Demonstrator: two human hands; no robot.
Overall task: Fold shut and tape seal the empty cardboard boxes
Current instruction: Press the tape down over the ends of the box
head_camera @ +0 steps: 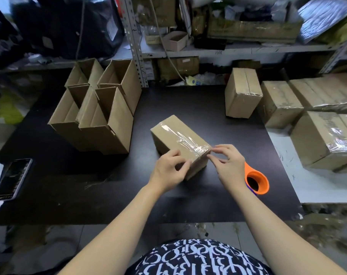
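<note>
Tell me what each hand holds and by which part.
Both hold the taped box at its near end: the left hand grips the left corner, the right hand pinches the top edge where the tape ends. The orange tape dispenser lies unheld.

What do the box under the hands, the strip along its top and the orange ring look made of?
Box: matte brown cardboard, raw edges at the flap seam. Strip: clear glossy plastic tape, wrinkled with highlights. Orange ring: probably smooth moulded plastic, evenly coloured.
</note>
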